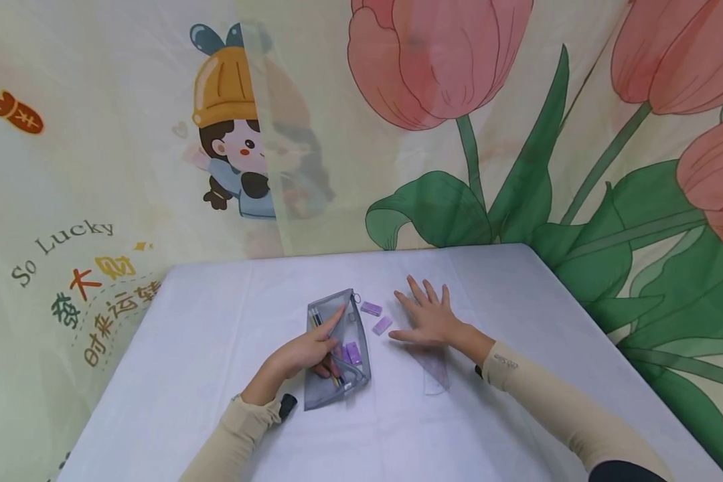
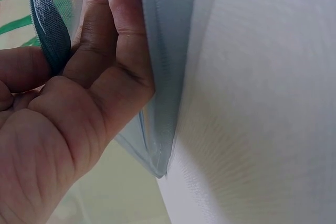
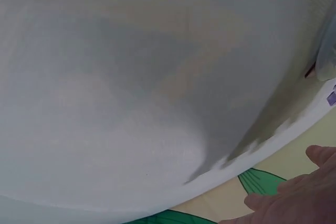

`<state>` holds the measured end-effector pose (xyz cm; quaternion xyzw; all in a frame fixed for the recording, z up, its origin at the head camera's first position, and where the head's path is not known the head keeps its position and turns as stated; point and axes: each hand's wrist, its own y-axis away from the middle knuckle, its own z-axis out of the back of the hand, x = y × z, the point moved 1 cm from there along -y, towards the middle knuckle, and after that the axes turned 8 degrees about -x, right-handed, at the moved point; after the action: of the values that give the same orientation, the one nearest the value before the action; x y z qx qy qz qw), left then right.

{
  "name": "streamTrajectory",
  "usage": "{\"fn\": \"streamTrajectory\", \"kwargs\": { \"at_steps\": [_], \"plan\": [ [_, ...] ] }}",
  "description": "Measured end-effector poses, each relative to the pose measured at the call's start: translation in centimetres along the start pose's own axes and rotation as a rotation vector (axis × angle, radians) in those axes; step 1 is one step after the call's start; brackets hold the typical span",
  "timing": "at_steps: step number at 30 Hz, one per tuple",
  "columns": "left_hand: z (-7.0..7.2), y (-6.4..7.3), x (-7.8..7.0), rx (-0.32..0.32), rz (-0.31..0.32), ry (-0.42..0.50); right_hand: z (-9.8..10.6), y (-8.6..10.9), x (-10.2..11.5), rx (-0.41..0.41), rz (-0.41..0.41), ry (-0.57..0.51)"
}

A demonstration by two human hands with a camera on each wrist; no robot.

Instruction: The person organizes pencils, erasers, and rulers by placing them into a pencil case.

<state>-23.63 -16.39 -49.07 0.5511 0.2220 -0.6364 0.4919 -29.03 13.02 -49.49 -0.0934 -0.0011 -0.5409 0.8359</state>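
Observation:
My left hand [image 1: 304, 355] grips a grey mesh pencil case [image 1: 353, 331] by its zipper edge. In the left wrist view, the thumb is outside the zipper band [image 2: 50, 30] and other fingers reach inside. Through the mesh show slim pencils [image 1: 316, 318] and purple blocks [image 1: 353, 353] like erasers. Two more small purple blocks, one farther back [image 1: 371, 308] and one nearer [image 1: 382, 325], lie on the cloth between the case and my right hand. That right hand [image 1: 430, 321] has its fingers spread, holding nothing. Just below it lies a clear set square [image 1: 435, 378], partly hidden by the hand.
A white cloth covers the table [image 1: 217, 314]. Behind its far edge hangs a printed curtain [image 1: 313, 227] with tulips and a cartoon child. Dark straps or devices sit at both wrists.

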Motion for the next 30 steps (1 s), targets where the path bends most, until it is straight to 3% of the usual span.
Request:
{"fn": "streamTrajectory", "kwargs": {
  "at_steps": [10,20,30],
  "plan": [
    [0.1,0.2,-0.1,-0.015,0.018,0.011,-0.6,-1.6,-0.6,0.056,-0.05,-0.044],
    [0.0,0.1,-0.3,-0.014,0.018,0.009,-0.3,-2.7,-0.3,-0.025,0.082,-0.139],
    [0.0,-0.2,-0.2,-0.018,0.041,0.004,0.2,-4.6,0.3,0.137,0.14,-0.323]
  ]
}}
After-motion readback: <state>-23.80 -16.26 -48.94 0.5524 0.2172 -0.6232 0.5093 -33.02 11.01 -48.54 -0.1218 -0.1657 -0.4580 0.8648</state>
